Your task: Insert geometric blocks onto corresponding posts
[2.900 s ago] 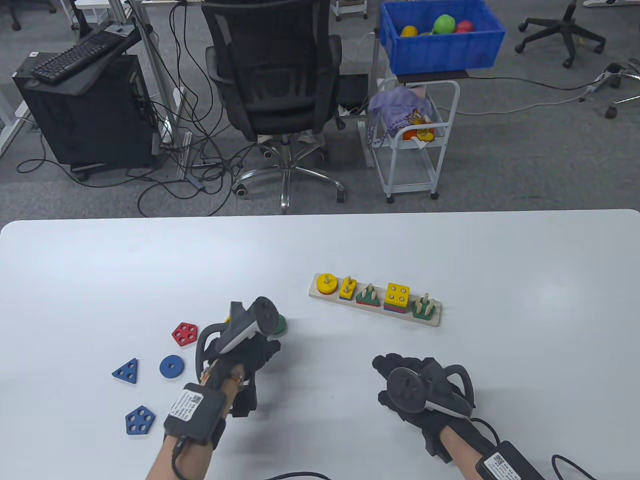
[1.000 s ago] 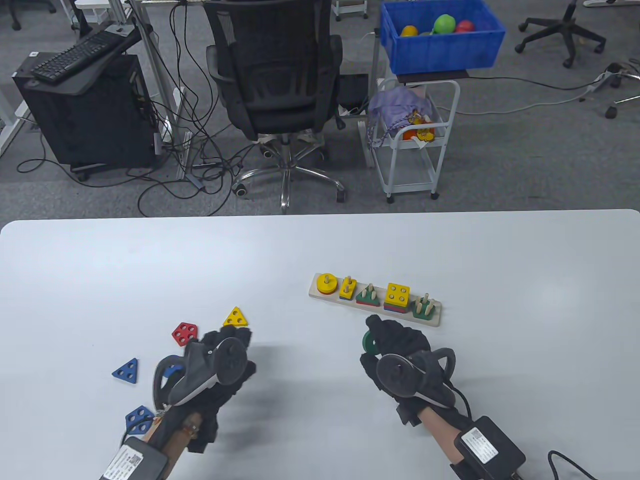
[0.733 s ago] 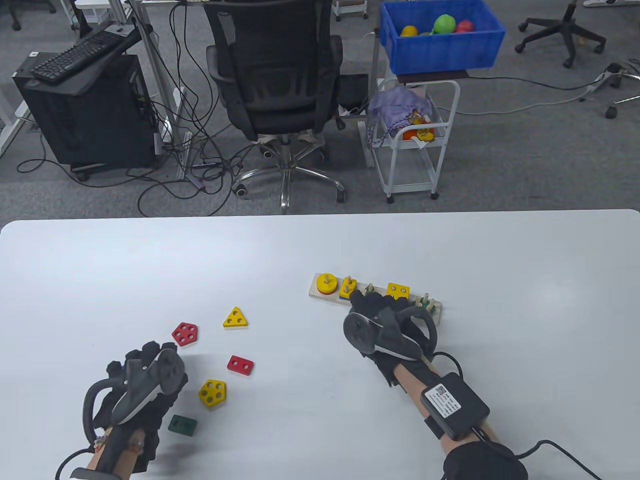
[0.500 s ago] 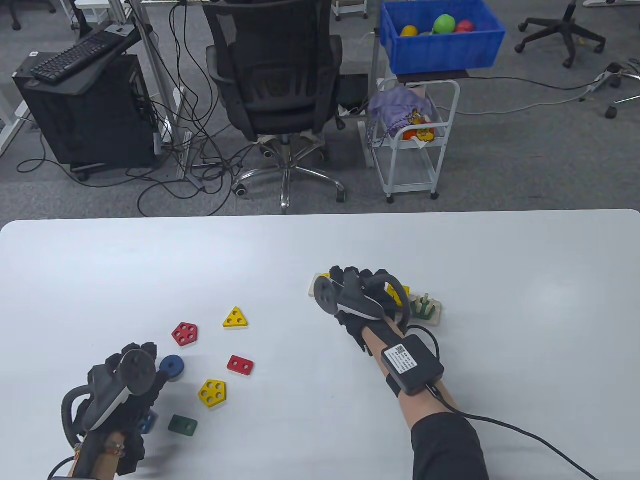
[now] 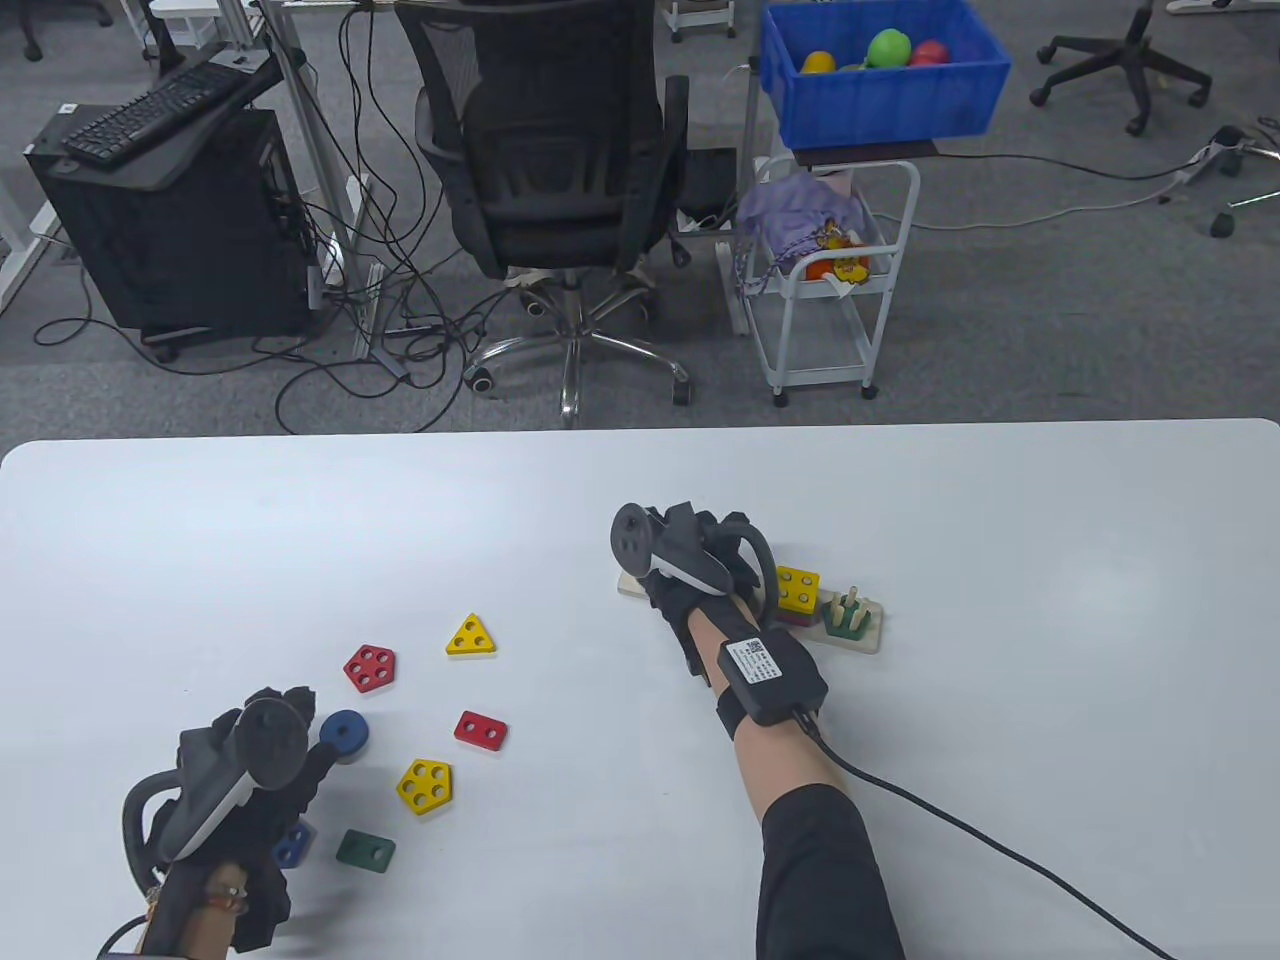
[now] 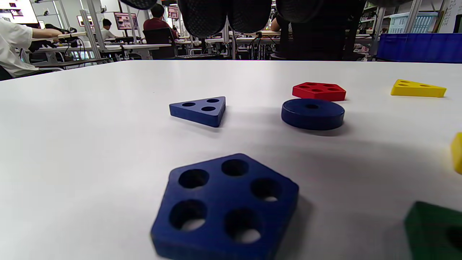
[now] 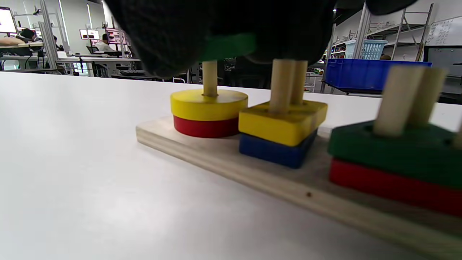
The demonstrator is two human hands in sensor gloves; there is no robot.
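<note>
My right hand (image 5: 697, 545) holds a green disc (image 7: 225, 46) just above the tip of the round post (image 7: 209, 77) at the left end of the wooden board (image 7: 231, 164). That post carries a yellow disc (image 7: 208, 104) on a red one. The hand hides the board's left half in the table view; the yellow square (image 5: 798, 590) and green pentagon (image 5: 845, 622) still show. My left hand (image 5: 262, 745) hovers empty over the loose blocks, its fingertips (image 6: 249, 14) apart, beside the blue disc (image 5: 343, 733).
Loose on the table are a red pentagon (image 5: 370, 668), yellow triangle (image 5: 471, 637), red rectangle (image 5: 480, 730), yellow pentagon (image 5: 425, 786), green rectangle (image 5: 365, 850), blue pentagon (image 6: 225, 206) and blue triangle (image 6: 200, 110). A yellow-on-blue rectangle stack (image 7: 283, 122) stands beside the round post.
My right hand has carried the green disc left along the board to above the round post. My left hand has stayed by the blue disc.
</note>
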